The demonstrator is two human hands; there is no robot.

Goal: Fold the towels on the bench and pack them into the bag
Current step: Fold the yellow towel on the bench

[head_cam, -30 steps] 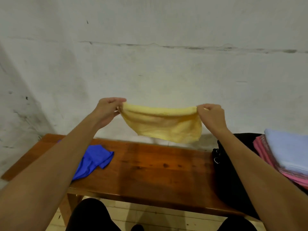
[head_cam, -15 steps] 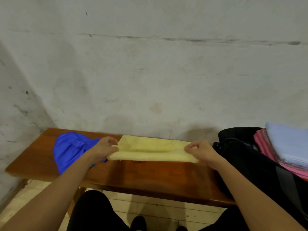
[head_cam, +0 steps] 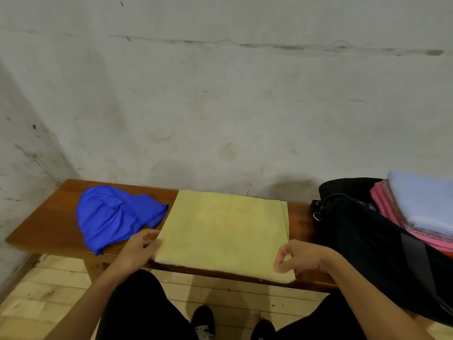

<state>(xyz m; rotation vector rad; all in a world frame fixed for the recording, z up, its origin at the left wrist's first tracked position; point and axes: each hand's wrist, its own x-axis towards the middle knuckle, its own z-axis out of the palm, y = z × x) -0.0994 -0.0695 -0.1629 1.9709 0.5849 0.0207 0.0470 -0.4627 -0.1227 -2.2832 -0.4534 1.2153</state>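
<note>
Head view, yellow towel: yellow towel (head_cam: pixel 224 233) lies flat on the worktop (head_cam: pixel 49 227), spread as a broad rectangle from the back edge to the front edge, its near right corner hanging just past the front lip.
Change: a second ago it was held up in the air between both hands, half a second ago it lay as a narrow band at the back; now it is laid out wide and smooth.
Left hand: left hand (head_cam: pixel 138 249) rests at the towel's near left corner, fingers loosely bent and touching the edge; whether this grip pinches cloth I cannot tell.
Right hand: right hand (head_cam: pixel 300 260) sits on the near right corner, thumb and forefinger curled as if nipping the fabric.
Blue towel: blue towel (head_cam: pixel 115 217) lies crumpled just to the left, its edge close to the yellow one, not yet folded.
Bag: black bag (head_cam: pixel 362 231) stands open at the right end, with folded pink towels (head_cam: pixel 389 212) and a pale blue towel (head_cam: pixel 426 200) stacked at its mouth.
Meaning for the task: judging by the layout, the yellow towel is now ready for its next fold, likely side to side, before it goes into the bag; the blue one remains.
</note>
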